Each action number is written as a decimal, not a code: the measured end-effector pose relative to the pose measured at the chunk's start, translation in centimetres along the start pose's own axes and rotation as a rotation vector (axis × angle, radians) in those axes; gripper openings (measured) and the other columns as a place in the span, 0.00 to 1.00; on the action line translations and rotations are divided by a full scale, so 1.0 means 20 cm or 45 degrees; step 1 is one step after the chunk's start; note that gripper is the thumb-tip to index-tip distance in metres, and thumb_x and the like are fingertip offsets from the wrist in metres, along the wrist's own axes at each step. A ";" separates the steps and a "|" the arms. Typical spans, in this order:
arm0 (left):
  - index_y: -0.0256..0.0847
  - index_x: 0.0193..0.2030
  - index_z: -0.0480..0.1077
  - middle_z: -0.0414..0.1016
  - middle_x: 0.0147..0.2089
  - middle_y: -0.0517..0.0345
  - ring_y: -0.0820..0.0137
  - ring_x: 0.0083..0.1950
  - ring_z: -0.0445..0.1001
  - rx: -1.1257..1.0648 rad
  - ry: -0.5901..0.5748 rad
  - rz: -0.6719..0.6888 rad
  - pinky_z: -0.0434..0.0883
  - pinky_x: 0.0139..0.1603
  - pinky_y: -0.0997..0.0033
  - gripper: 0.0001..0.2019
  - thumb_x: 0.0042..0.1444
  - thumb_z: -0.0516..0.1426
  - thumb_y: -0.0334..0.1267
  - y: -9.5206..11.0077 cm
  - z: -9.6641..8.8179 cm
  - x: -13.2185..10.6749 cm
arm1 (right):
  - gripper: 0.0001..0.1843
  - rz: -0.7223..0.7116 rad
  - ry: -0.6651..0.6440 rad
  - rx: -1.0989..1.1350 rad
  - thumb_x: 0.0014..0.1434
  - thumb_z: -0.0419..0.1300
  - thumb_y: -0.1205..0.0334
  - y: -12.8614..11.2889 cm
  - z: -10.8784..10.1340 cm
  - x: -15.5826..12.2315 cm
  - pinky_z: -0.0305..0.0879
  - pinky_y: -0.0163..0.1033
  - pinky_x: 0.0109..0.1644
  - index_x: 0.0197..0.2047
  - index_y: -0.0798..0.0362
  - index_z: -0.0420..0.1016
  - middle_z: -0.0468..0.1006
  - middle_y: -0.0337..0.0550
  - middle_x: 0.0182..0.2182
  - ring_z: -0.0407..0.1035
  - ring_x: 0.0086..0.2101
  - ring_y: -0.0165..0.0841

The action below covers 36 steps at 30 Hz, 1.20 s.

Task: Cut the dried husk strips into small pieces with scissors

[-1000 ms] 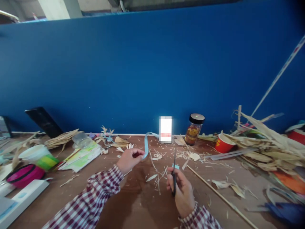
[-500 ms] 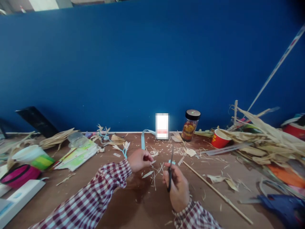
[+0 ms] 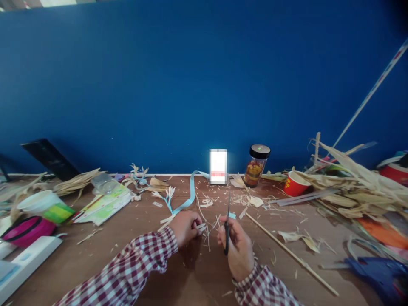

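- Brown tabletop (image 3: 191,282), strewn with husk clippings, before a plain blue partition (image 3: 178,85).
- At its middle, pale husk slivers (image 3: 201,227) sit at the fingertips of the left hand (image 3: 186,225), low over the clippings. Thumb and fingers are pinched together on at least one; whether the second is gripped or only touched, I cannot tell. A fingertip pinch seems apt for bits so thin.
- The right hand (image 3: 240,246), apart from the left, is closed around the handles of black-handled scissors (image 3: 227,233). The blades point up and away, probably to keep their tips off the left fingers; seen nearly edge-on, they do not show whether they are parted.
- A light-blue paper scrap (image 3: 232,216) lies just beyond the right hand.
- Just beyond the left hand is a husk flower (image 3: 167,195) on pale-blue stems; a light-blue ribbon (image 3: 192,187) curves beside it, loose and perhaps left within reach.
- Farther right: a bamboo stick (image 3: 291,254) lying slantwise, a black-lidded jar (image 3: 256,168) near the partition, a red paper cup (image 3: 296,183) against heaped dry husks (image 3: 344,197), and a blue glue gun (image 3: 376,272), its nozzle towards the hands.
- Far left: a white power strip (image 3: 28,267), a magenta pouch (image 3: 30,231) and a tilted plastic cup (image 3: 49,206), likely pushed aside for working room.
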<state>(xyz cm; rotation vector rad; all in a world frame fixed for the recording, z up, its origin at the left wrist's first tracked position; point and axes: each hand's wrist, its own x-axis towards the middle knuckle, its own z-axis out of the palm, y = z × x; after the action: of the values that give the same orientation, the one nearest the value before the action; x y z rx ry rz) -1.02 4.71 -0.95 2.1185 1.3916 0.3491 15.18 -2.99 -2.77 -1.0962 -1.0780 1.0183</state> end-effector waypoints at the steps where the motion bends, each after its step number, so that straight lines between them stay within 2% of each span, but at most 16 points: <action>1: 0.41 0.28 0.72 0.72 0.22 0.62 0.72 0.24 0.66 0.008 0.014 -0.013 0.56 0.24 0.76 0.08 0.37 0.58 0.34 0.00 0.00 0.00 | 0.17 -0.003 0.008 -0.017 0.55 0.54 0.55 0.00 0.00 0.00 0.62 0.32 0.26 0.45 0.56 0.64 0.67 0.38 0.23 0.61 0.23 0.28; 7: 0.40 0.23 0.71 0.69 0.20 0.62 0.74 0.21 0.63 0.006 -0.012 -0.083 0.53 0.22 0.75 0.05 0.38 0.59 0.38 -0.01 0.00 0.00 | 0.16 0.022 -0.039 -0.034 0.55 0.54 0.55 -0.01 0.01 0.00 0.61 0.32 0.25 0.45 0.55 0.63 0.65 0.36 0.22 0.60 0.22 0.27; 10: 0.40 0.21 0.71 0.69 0.19 0.62 0.74 0.21 0.63 0.016 -0.022 -0.052 0.53 0.22 0.75 0.04 0.40 0.57 0.38 -0.02 0.01 0.00 | 0.16 0.026 -0.043 -0.054 0.56 0.53 0.55 -0.01 0.01 -0.01 0.61 0.32 0.26 0.44 0.55 0.64 0.64 0.36 0.22 0.59 0.22 0.27; 15: 0.40 0.20 0.70 0.68 0.19 0.60 0.73 0.23 0.62 0.068 0.049 0.038 0.53 0.24 0.75 0.05 0.41 0.54 0.35 -0.02 0.03 0.00 | 0.14 -0.008 -0.049 -0.111 0.56 0.53 0.57 -0.02 0.01 -0.01 0.61 0.31 0.26 0.44 0.54 0.64 0.66 0.36 0.23 0.60 0.22 0.27; 20: 0.40 0.22 0.69 0.69 0.21 0.60 0.73 0.24 0.64 0.098 0.012 0.068 0.55 0.25 0.75 0.05 0.41 0.53 0.33 0.00 0.01 -0.01 | 0.15 -0.009 -0.034 -0.137 0.54 0.55 0.57 -0.03 0.00 -0.01 0.62 0.31 0.26 0.44 0.56 0.66 0.67 0.37 0.22 0.61 0.22 0.27; 23: 0.39 0.23 0.68 0.68 0.20 0.61 0.73 0.23 0.64 -0.078 -0.016 0.004 0.57 0.23 0.75 0.06 0.44 0.53 0.38 0.02 -0.01 -0.02 | 0.15 0.003 -0.037 -0.152 0.55 0.54 0.56 -0.03 0.01 -0.01 0.61 0.31 0.25 0.44 0.55 0.66 0.67 0.37 0.21 0.61 0.22 0.27; 28: 0.38 0.29 0.64 0.70 0.23 0.61 0.74 0.20 0.67 -0.645 -0.242 -0.284 0.61 0.19 0.77 0.12 0.44 0.55 0.46 0.04 -0.05 -0.02 | 0.15 0.017 -0.055 -0.171 0.55 0.54 0.56 -0.03 0.01 -0.01 0.60 0.31 0.25 0.44 0.55 0.66 0.68 0.38 0.22 0.61 0.22 0.28; 32: 0.37 0.29 0.64 0.70 0.23 0.62 0.75 0.21 0.67 -0.800 -0.213 -0.344 0.63 0.20 0.78 0.13 0.40 0.59 0.43 0.04 -0.06 -0.03 | 0.14 0.023 -0.072 -0.172 0.55 0.54 0.56 -0.04 0.00 -0.01 0.59 0.30 0.24 0.43 0.54 0.66 0.67 0.37 0.21 0.60 0.21 0.27; 36: 0.37 0.31 0.66 0.69 0.22 0.63 0.76 0.20 0.66 -0.832 -0.175 -0.347 0.61 0.19 0.79 0.14 0.40 0.59 0.43 0.04 -0.05 -0.03 | 0.14 0.033 -0.080 -0.153 0.55 0.54 0.56 -0.05 0.00 -0.01 0.58 0.30 0.23 0.43 0.54 0.66 0.66 0.35 0.20 0.59 0.21 0.27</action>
<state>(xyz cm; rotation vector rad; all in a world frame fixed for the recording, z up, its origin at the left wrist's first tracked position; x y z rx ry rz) -1.21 4.30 0.40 1.3808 1.2463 0.4624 15.18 -3.25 -1.87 -1.1836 -1.1910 1.0247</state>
